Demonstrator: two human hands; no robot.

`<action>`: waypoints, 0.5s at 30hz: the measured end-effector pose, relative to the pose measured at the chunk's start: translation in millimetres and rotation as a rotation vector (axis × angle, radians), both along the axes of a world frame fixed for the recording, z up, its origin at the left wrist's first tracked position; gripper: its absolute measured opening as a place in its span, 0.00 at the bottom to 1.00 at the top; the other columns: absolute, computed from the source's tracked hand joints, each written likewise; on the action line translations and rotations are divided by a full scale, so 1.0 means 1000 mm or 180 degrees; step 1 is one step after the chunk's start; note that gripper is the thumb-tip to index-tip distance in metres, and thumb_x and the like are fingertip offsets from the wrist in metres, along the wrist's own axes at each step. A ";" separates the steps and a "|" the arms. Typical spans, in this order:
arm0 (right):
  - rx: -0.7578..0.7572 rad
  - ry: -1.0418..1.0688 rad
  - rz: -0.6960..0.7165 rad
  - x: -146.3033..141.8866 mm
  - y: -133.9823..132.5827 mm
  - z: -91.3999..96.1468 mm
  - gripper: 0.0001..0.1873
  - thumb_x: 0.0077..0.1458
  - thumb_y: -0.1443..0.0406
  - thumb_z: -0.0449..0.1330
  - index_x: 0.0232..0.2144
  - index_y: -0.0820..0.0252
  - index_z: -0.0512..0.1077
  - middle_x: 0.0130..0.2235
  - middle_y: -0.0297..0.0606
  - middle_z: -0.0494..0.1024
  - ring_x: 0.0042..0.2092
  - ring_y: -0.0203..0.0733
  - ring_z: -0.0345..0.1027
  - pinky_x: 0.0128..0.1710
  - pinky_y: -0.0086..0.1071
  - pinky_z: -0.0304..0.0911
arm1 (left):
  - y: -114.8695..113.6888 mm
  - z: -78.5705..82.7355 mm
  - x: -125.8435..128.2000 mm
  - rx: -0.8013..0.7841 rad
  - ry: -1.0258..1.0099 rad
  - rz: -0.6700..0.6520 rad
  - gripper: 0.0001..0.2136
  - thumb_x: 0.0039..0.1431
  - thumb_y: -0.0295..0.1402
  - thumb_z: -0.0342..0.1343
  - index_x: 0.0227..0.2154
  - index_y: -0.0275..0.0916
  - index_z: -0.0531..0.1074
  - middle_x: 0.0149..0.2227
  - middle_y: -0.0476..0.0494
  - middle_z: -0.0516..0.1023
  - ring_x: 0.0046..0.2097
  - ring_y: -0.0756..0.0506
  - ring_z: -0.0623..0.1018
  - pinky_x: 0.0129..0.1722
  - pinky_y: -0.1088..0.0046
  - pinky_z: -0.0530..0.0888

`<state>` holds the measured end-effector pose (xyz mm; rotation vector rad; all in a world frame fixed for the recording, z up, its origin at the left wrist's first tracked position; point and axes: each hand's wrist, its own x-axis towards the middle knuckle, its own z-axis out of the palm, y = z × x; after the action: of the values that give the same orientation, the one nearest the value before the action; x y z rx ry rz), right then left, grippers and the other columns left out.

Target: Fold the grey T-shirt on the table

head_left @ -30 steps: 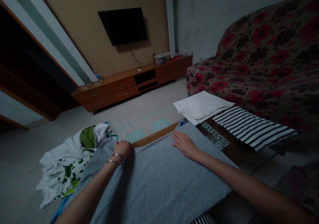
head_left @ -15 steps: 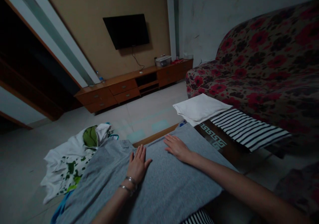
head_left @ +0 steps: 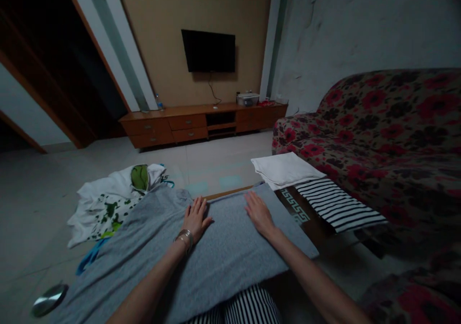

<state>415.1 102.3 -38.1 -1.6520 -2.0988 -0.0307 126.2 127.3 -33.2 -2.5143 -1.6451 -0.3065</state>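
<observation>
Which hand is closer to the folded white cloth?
Right. The right hand rests on the grey T-shirt, just below and to the left of the folded white cloth. The left hand rests on the same shirt, farther left of the cloth.

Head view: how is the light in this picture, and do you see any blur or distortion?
In the head view, the light is dim and the doorway falls nearly black; wide-angle distortion stretches the floral sofa at the right edge; the grey shirt and left hand look fairly sharp, without strong glare.

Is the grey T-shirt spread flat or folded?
Spread flat: the grey T-shirt lies smooth, without a fold showing, under the open left hand and right hand.
</observation>
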 end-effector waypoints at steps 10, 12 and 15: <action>-0.0159 -0.0333 -0.0654 0.113 -0.079 0.000 0.22 0.62 0.63 0.44 0.52 0.66 0.68 0.56 0.50 0.66 0.59 0.47 0.56 0.58 0.41 0.51 | -0.027 0.027 0.008 -0.0235 0.0147 -0.0105 0.28 0.62 0.42 0.45 0.62 0.38 0.52 0.66 0.39 0.46 0.66 0.41 0.47 0.62 0.53 0.48; -0.0023 -0.0442 -0.0977 0.125 -0.094 0.005 0.22 0.61 0.62 0.45 0.52 0.69 0.67 0.57 0.54 0.65 0.60 0.52 0.53 0.57 0.45 0.50 | -0.046 0.036 0.018 -0.0136 0.0158 0.0062 0.28 0.61 0.41 0.47 0.62 0.38 0.53 0.66 0.39 0.44 0.66 0.39 0.46 0.62 0.51 0.47; 0.0197 -0.0614 -0.0877 0.083 -0.120 0.002 0.23 0.61 0.61 0.46 0.54 0.67 0.66 0.59 0.53 0.62 0.62 0.56 0.49 0.57 0.49 0.49 | -0.090 0.038 0.035 -0.0223 0.0103 0.0281 0.29 0.60 0.45 0.47 0.62 0.39 0.54 0.67 0.38 0.43 0.66 0.37 0.45 0.60 0.44 0.49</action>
<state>497.7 -17.8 -35.7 -1.9544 -1.9641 -0.3523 161.5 37.1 5.1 -2.4726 -1.7781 -0.2017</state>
